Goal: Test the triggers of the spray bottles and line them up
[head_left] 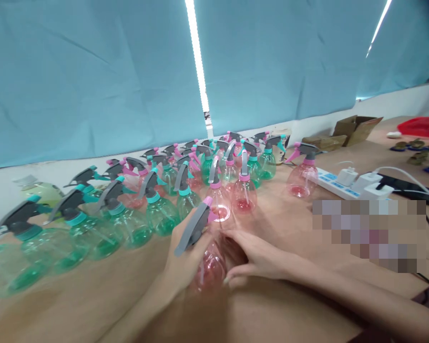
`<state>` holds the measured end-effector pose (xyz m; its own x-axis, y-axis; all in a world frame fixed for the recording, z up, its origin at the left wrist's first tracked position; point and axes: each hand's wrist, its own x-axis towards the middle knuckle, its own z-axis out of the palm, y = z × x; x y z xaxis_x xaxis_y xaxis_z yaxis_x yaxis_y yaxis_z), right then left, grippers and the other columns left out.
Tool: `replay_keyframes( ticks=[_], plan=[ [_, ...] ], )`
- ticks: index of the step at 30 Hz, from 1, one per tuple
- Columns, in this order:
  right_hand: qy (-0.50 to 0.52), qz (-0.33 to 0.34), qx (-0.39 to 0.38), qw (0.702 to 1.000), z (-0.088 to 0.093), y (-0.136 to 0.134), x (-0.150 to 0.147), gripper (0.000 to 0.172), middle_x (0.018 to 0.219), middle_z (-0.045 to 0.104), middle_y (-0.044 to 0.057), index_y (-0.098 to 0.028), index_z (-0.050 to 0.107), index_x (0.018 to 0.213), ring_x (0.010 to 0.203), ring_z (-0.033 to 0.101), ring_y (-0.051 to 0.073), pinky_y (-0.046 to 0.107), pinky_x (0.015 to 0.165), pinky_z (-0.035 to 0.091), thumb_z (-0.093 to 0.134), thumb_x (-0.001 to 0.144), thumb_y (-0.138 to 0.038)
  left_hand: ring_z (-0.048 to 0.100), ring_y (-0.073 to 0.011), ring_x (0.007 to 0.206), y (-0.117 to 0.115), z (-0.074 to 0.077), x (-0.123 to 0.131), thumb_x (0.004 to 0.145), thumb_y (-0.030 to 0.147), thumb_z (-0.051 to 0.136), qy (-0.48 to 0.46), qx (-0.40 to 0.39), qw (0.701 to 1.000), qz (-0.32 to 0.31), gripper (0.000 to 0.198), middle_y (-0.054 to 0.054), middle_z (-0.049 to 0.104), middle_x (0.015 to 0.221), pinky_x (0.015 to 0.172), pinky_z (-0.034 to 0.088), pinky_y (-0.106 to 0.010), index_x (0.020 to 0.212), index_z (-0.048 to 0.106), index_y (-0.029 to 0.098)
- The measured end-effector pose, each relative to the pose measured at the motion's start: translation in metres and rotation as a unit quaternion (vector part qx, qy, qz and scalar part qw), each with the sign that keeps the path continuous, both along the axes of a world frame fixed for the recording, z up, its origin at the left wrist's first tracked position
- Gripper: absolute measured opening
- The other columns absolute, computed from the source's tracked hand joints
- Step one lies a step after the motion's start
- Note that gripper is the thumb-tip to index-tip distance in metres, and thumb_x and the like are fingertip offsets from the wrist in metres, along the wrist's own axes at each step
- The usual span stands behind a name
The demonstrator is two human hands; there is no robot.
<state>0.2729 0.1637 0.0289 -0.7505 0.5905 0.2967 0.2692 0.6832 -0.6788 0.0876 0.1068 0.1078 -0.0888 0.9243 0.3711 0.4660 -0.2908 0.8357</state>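
A clear pink spray bottle [211,267] with a grey and pink trigger head stands tilted on the table in front of me. My left hand [186,245] is closed around its upper part, just below the trigger head. From the other side my right hand [257,255] curves against the bottle, fingertips near the neck and thumb low by the base. Just behind are two more pink spray bottles, one [245,195] to the right and one [219,202] partly covered by the held bottle's head. A row of green spray bottles [160,214] runs along my left.
Many more pink and green bottles crowd toward the wall. One pink spray bottle [302,178] stands apart at the right, beside a white power strip [338,183] with plugged-in chargers and cables. Farther back are an open cardboard box [355,131] and a red bag [422,127].
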Motion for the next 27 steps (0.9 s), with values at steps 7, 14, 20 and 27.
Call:
replay_keyframes(
  ticks=[7, 14, 20, 27],
  plan=[
    [0.103, -0.018, -0.026, 0.994, 0.024, -0.038, 0.01, 0.097, 0.137, 0.049, 0.012, -0.024, 0.029, 0.145, 0.126, 0.048, 0.032, 0.047, 0.105, 0.041, 0.08, 0.067, -0.051, 0.053, -0.0125, 0.065, 0.005, -0.01, 0.037, 0.083, 0.023, 0.057, -0.022, -0.009, 0.998, -0.052, 0.004, 0.004, 0.054, 0.071, 0.062, 0.043, -0.024, 0.086, 0.056, 0.021],
    [0.109, -0.185, 0.034, 0.976, 0.012, -0.047, 0.034, 0.085, 0.133, 0.047, 0.012, -0.032, 0.019, 0.144, 0.129, 0.042, 0.037, 0.054, 0.109, 0.037, 0.07, 0.078, -0.044, 0.055, -0.014, 0.066, 0.016, -0.003, 0.097, 0.084, 0.025, 0.057, 0.01, 0.019, 0.996, -0.086, 0.018, 0.004, 0.055, 0.074, 0.061, 0.044, -0.026, 0.102, 0.057, 0.021],
    [0.119, -0.199, 0.037, 0.972, 0.016, -0.037, 0.066, 0.071, 0.129, 0.05, 0.012, -0.029, 0.031, 0.136, 0.121, 0.05, 0.035, 0.054, 0.099, 0.045, 0.071, 0.077, -0.037, 0.059, -0.0151, 0.069, 0.035, -0.001, 0.128, 0.083, 0.036, 0.062, -0.001, 0.005, 0.987, -0.159, 0.049, -0.002, 0.062, 0.092, 0.071, 0.05, -0.032, 0.128, 0.049, 0.022],
    [0.093, -0.244, 0.04, 0.964, 0.033, -0.005, 0.112, 0.063, 0.117, 0.058, 0.011, -0.022, 0.043, 0.127, 0.109, 0.058, 0.031, 0.048, 0.09, 0.049, 0.073, 0.074, -0.039, 0.035, -0.0327, 0.139, 0.045, -0.042, 0.111, 0.088, 0.046, 0.054, 0.014, -0.023, 0.979, -0.2, 0.061, -0.012, 0.04, 0.15, 0.112, 0.03, -0.055, 0.142, 0.034, 0.024]
  ],
)
